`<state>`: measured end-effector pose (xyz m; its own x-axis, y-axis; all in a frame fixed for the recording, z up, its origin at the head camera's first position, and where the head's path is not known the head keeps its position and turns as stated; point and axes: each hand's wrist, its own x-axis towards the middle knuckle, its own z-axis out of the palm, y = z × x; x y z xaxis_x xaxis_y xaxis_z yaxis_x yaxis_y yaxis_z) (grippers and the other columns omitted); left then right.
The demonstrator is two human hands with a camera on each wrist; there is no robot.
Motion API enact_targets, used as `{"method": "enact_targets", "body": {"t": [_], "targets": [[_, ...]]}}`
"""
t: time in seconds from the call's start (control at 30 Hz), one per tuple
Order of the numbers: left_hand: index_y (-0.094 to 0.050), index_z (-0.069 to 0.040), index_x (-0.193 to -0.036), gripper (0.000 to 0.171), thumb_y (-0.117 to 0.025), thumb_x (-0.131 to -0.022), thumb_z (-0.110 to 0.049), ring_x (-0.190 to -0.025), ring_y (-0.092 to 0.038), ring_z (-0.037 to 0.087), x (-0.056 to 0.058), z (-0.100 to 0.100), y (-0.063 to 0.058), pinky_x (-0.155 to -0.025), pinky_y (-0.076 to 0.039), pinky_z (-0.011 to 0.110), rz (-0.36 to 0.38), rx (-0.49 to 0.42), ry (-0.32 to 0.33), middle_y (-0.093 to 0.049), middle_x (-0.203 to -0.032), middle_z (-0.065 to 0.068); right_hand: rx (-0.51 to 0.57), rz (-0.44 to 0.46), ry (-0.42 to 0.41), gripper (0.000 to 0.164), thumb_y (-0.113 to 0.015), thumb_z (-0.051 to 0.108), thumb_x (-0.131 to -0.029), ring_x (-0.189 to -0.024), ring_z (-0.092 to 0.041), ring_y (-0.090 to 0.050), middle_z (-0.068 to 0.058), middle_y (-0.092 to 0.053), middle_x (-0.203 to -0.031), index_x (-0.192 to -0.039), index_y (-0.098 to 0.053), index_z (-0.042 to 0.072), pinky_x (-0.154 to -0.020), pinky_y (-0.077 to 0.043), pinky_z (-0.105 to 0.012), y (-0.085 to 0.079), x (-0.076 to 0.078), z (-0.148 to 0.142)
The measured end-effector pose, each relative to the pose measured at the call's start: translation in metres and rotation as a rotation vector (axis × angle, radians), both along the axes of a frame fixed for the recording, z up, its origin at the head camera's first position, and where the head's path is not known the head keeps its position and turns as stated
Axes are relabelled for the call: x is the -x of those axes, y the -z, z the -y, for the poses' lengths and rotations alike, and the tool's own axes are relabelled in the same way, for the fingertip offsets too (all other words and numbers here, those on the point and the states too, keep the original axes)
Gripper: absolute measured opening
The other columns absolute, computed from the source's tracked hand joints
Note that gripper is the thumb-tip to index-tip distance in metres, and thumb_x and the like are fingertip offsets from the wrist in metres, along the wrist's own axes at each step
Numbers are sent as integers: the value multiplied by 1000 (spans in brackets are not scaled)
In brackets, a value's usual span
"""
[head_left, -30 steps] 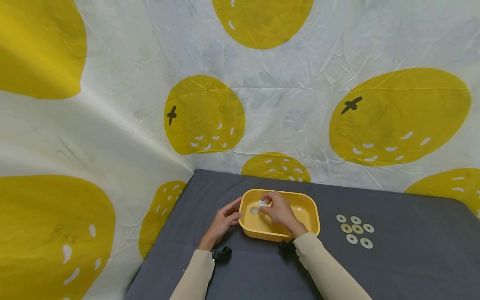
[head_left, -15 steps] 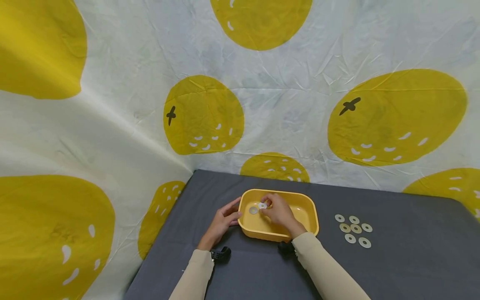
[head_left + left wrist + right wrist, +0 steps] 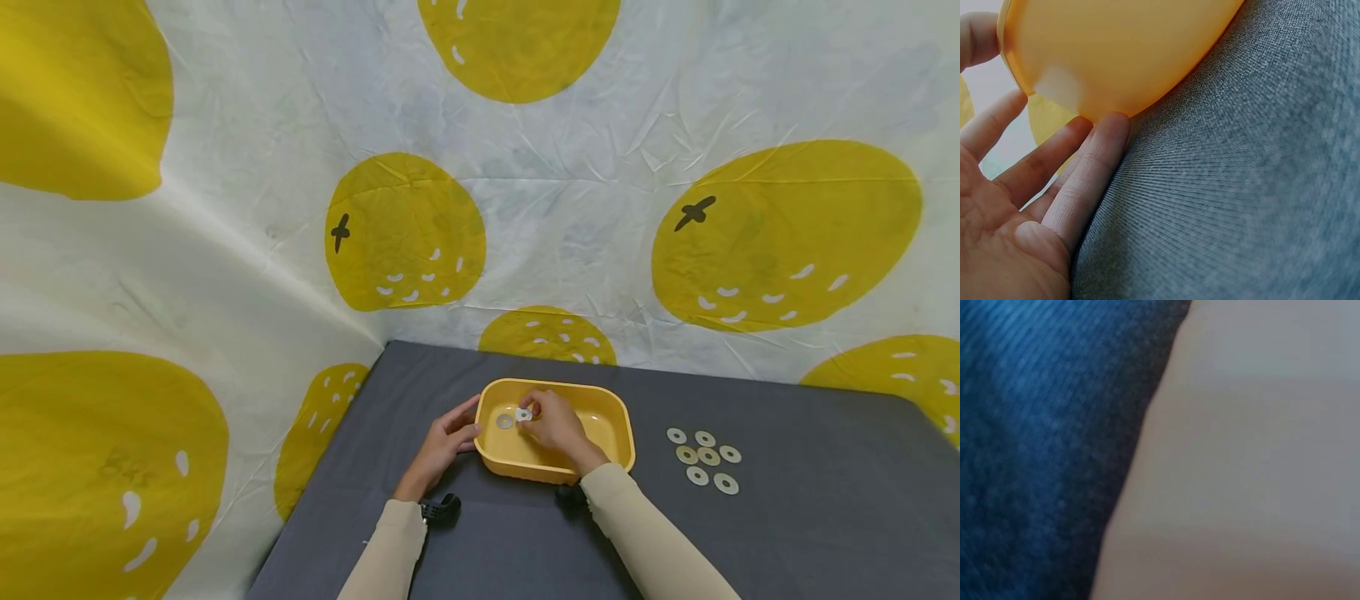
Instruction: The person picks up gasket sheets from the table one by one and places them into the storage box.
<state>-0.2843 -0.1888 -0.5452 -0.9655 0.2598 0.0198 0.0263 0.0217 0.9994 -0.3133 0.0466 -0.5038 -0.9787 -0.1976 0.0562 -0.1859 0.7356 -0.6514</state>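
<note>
Right hand (image 3: 555, 423) is seemingly placing 1 pinched pale flat ring (image 3: 519, 415), likely needing release next; left hand (image 3: 442, 443), fingers spread, is bracing yellow plastic tray (image 3: 606, 433) at left.

Left hand (image 3: 441, 443) touching yellow tray (image 3: 525, 472), right hand (image 3: 557, 423) pinching washer (image 3: 522, 414)

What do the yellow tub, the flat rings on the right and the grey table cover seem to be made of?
Tub: probably plastic, given its smooth moulded wall with a soft highlight.
Rings: perhaps metal, pale with a dull sheen, but too small to be sure.
Cover: woven cloth, matt; fine threads show up close.
</note>
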Motion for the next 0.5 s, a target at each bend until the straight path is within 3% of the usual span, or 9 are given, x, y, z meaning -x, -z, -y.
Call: {"method": "enact_targets", "body": {"t": [0.5], "targets": [[-47,-24,-155,58,-65,-101,-17,-122,-64,38,0,-1,1,-90,-61,33,6,-6,-13,-59,-143,23,9,3,-7,27,-81,16,-88,-79,-20,-53,-9,-63,-94,-113,-73,11,-70,-44,-33,3,0,-1]]}}
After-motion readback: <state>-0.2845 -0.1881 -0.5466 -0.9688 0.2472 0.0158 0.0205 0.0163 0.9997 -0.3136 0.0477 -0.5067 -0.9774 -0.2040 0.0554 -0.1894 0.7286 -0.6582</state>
